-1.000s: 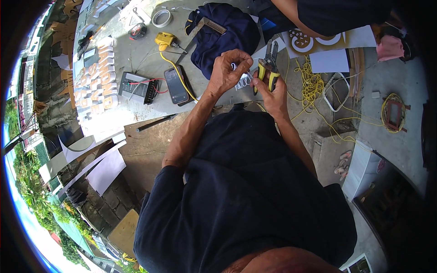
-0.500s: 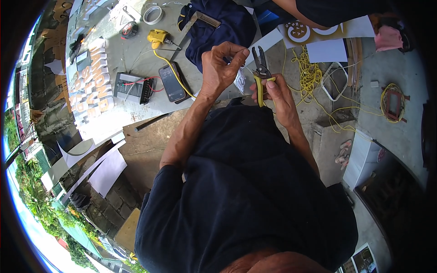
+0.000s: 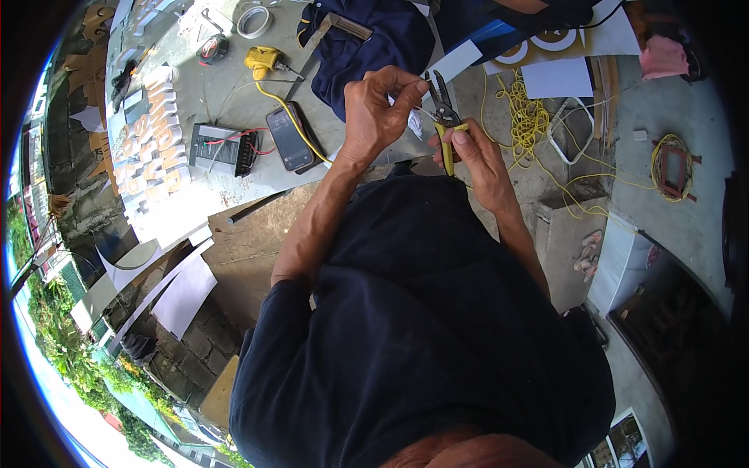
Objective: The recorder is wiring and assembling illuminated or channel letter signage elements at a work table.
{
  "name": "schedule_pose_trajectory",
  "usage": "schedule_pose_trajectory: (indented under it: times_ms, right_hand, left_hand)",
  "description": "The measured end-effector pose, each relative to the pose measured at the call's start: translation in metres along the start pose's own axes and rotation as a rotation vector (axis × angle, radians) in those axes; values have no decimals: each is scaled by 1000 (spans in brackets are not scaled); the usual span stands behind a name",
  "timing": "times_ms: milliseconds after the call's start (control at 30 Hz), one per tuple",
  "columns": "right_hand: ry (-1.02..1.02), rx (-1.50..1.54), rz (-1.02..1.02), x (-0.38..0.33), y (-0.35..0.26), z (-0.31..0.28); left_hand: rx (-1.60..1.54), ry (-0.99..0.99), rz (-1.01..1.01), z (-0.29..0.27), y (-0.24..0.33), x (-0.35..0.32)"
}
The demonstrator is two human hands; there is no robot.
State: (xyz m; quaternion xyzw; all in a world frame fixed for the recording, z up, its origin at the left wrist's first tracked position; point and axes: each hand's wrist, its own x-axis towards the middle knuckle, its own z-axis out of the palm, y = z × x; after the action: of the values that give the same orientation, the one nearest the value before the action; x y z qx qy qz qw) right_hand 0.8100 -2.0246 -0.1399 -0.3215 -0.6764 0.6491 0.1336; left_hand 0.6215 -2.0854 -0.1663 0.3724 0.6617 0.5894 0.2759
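Note:
My left hand (image 3: 381,109) is closed in a pinch, thumb against forefinger, on what looks like a thin wire; its end is too small to make out. A bunch of white wires (image 3: 416,125) hangs just under that hand. In my right hand (image 3: 477,152) is a pair of wire strippers (image 3: 446,117) with yellow handles and dark jaws. The jaws point away from me, slightly parted, right beside the left fingertips. Behind the left hand, a dark blue cloth (image 3: 382,58) lies heaped on the table, with a metal square (image 3: 347,28) on top.
On the grey table (image 3: 234,101) are a yellow corded drill (image 3: 265,61), a phone (image 3: 290,140), a metal-cased device with red leads (image 3: 224,150), a tape measure (image 3: 212,50), a tape roll (image 3: 254,23) and white cut-out letters (image 3: 160,140). Yellow cord (image 3: 519,117) lies tangled at right. Another person's arm (image 3: 515,6) shows at top.
The strippers have moved left, bringing their jaws up to my left fingertips, and the jaws look wider apart. The other person's arm has shifted up, mostly out of view.

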Motion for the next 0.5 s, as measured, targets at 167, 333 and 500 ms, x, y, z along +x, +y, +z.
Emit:
schedule_pose_trajectory:
  times_ms: [167, 333, 500]
  right_hand:
    - [14, -23, 0, -1, 1, 2]
    - [1, -82, -9, -2, 3, 0]
    - [9, -167, -7, -5, 3, -1]
  left_hand:
    - [83, -5, 80, -2, -5, 0]
    - [139, 2, 134, -2, -7, -3]
    - [163, 11, 149, -1, -6, -5]
